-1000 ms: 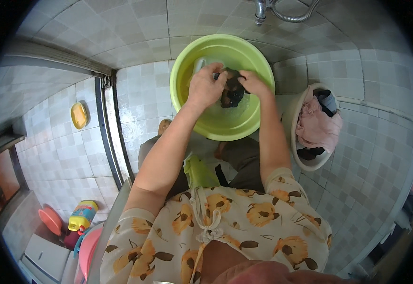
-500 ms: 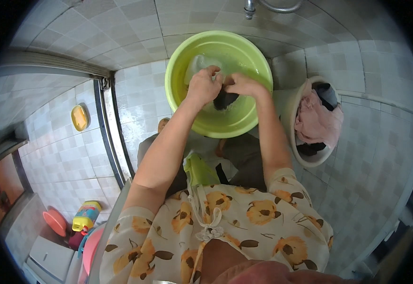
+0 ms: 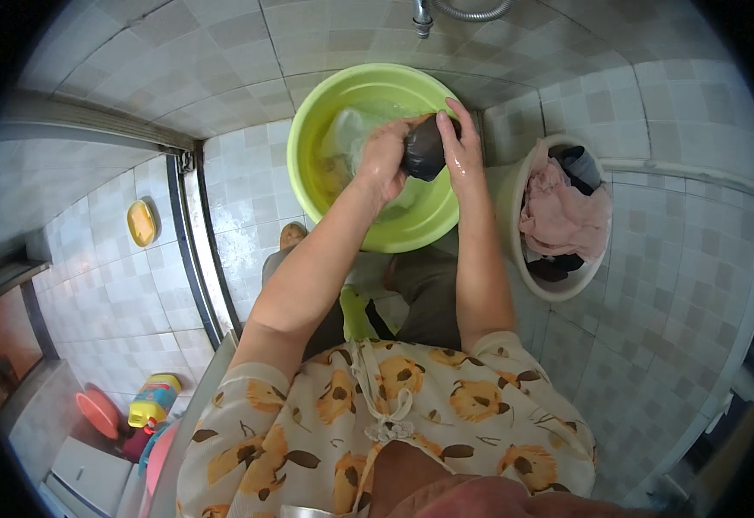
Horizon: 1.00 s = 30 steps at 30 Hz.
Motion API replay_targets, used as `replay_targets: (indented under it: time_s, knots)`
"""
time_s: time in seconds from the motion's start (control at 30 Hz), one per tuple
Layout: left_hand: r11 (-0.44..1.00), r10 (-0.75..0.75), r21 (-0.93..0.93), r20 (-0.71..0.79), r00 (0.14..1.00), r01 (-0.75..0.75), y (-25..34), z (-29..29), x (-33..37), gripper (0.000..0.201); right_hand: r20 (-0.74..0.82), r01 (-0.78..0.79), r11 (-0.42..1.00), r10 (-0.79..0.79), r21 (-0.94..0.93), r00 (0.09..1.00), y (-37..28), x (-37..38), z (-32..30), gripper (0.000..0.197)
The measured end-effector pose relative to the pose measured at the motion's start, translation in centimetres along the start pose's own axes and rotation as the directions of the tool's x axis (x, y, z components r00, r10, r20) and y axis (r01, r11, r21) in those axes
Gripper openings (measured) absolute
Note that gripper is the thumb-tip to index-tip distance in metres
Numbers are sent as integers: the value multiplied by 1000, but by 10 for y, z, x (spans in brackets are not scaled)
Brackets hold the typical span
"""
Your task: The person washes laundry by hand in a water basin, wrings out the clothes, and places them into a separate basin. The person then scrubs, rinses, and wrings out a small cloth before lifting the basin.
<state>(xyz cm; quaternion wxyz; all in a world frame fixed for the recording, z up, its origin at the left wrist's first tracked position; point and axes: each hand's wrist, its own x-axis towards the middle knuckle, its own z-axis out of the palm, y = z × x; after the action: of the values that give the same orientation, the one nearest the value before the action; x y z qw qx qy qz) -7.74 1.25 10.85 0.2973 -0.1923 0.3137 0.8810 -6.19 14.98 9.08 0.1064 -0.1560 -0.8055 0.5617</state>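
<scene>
Over the lime-green basin (image 3: 299, 177) I hold a wet, dark cloth (image 3: 424, 154) between both hands; it is bunched into a smooth, shiny lump. My left hand (image 3: 382, 164) is closed on its left side. On the right side, my right hand (image 3: 462, 151) presses it with thumb and fingers raised around it. Whether it is a sock or another small garment I cannot tell. Cloudy water lies in the basin, and a pale, translucent piece (image 3: 347, 136) sits at the left inside it.
A whitish tub (image 3: 522, 259) with a pink garment (image 3: 560, 211) and dark clothes stands to the right. A metal tap (image 3: 422, 21) and hose are on the far wall. Left lie a yellow soap dish (image 3: 141, 224), a door track (image 3: 201, 233) and a yellow bottle (image 3: 154, 400).
The dark cloth has come up out of the low part of the basin, toward the right rim. My right hand has turned and spread around its right side.
</scene>
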Motion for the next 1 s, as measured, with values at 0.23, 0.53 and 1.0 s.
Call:
replay_targets:
  time_s: [0.23,0.53,1.0]
  knots:
    - [743,385,645,-193,903,-179,-18,-6,16,46,174,-249,939,211,239,962,11,4,23,31]
    - [702,516,651,-188,836,-288,-29,-22,29,36,74,-71,997,71,2,995,0,0,43,30]
    - [748,436,612,-160,886,-258,-27,-17,17,34,146,-198,974,181,112,973,-7,-5,37,32]
